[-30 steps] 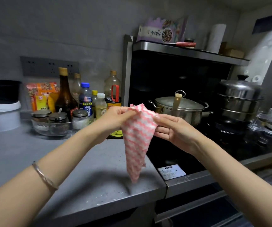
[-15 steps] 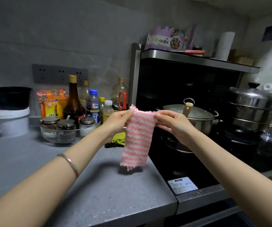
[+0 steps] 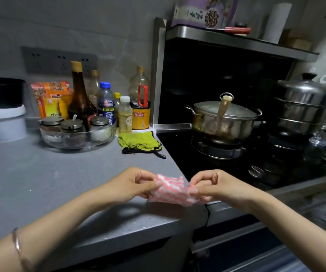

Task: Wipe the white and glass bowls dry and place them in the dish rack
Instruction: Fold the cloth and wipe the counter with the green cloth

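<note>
Right in front here, a thin bracelet [image 3: 17,244] on the left forearm, both arms reaching forward. The left hand [image 3: 132,185] pinches one end of the pink-and-white cloth [image 3: 171,190], the right hand [image 3: 215,186] pinches the other, so each grip is clamped on the cloth, fingers curled in tight. The cloth is bunched short between them, low over the front corner of the grey surface [image 3: 50,183], right where it meets the black hob [image 3: 187,154]; whether it touches the surface I cannot tell. Further back, a green cloth [image 3: 138,142] lies crumpled at the hob's edge. Just left of it sits a glass dish [image 3: 79,146] holding three lidded jars [image 3: 73,126]. Behind that, bottles crowd against the wall, a tall dark bottle [image 3: 79,99] and a blue-capped bottle [image 3: 105,103] among them. Off at the far left, a white tub [image 3: 5,122]. On the hob, a steel pot [image 3: 223,122] with its lid on and a wooden handle [image 3: 224,106] poking up, then a tall steamer [image 3: 303,107] to its right. Up top, the steel shelf [image 3: 236,40] carries a purple packet [image 3: 197,14] and a paper roll [image 3: 276,22].
</note>
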Motion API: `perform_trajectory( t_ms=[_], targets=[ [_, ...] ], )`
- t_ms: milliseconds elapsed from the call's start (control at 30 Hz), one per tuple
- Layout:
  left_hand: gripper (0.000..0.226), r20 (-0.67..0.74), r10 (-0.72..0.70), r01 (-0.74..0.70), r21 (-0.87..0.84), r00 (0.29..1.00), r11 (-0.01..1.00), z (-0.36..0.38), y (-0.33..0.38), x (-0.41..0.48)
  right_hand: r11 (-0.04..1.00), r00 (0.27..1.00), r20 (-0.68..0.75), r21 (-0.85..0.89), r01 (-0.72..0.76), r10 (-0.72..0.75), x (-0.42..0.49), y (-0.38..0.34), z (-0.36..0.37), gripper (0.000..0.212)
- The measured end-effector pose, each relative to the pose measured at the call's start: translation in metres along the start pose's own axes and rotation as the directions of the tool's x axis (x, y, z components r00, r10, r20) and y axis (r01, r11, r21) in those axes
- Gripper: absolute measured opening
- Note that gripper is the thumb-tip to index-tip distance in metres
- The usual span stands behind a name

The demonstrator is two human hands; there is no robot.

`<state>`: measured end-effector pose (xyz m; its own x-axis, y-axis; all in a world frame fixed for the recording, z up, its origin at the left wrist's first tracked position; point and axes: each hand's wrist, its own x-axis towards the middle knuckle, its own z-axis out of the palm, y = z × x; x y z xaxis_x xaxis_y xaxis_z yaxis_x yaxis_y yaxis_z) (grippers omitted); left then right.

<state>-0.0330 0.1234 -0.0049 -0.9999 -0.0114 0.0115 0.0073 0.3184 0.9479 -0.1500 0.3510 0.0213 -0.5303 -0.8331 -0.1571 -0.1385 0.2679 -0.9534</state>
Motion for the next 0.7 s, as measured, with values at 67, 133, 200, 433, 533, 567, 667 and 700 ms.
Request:
perform_trajectory(
  t_ms=[67, 133, 200, 433, 533, 567, 667, 700],
  targets=[
    [0.019, -0.006, -0.035, 0.035, -0.001, 0.999, 0.999, 0.003, -0.003, 0.000, 0.998, 1.000, -0.011, 0.050, -0.023, 0.023, 0.003, 0.009, 0.003, 0.018],
    [0.010, -0.092, -0.047, 0.047, -0.011, 0.995, 0.999, 0.001, -0.004, 0.010, 0.996, 0.997, -0.077, 0.086, -0.017, 0.024, 0.012, 0.012, 0.002, 0.016],
    [0.007, -0.204, -0.069, 0.071, 0.005, 0.977, 0.997, -0.005, -0.007, 0.027, 0.998, 0.985, -0.173, 0.058, -0.005, 0.015, 0.028, 0.013, -0.003, 0.014],
    [0.032, -0.316, -0.098, 0.155, 0.161, 0.944, 0.975, -0.012, -0.032, 0.074, 0.979, 0.913, -0.394, -0.201, 0.028, -0.107, 0.078, 0.033, -0.016, 0.015],
    [0.032, -0.318, 0.048, 0.094, 0.415, 0.947, 0.905, -0.015, -0.035, 0.067, 0.886, 0.842, -0.440, -0.454, 0.092, -0.313, 0.075, 0.043, -0.015, 0.014],
    [0.027, -0.279, 0.101, 0.046, 0.476, 0.955, 0.879, -0.014, -0.033, 0.060, 0.859, 0.837, -0.397, -0.489, 0.153, -0.376, 0.070, 0.045, -0.012, 0.011],
    [0.018, -0.053, 0.143, -0.083, 0.601, 0.988, 0.795, -0.010, -0.027, 0.033, 0.753, 0.870, -0.161, -0.588, 0.295, -0.466, 0.049, 0.052, 0.000, 0.011],
    [0.023, 0.007, 0.143, -0.112, 0.652, 0.990, 0.750, -0.009, -0.027, 0.026, 0.714, 0.885, -0.091, -0.630, 0.304, -0.457, 0.043, 0.055, 0.003, 0.016]
  ],
)
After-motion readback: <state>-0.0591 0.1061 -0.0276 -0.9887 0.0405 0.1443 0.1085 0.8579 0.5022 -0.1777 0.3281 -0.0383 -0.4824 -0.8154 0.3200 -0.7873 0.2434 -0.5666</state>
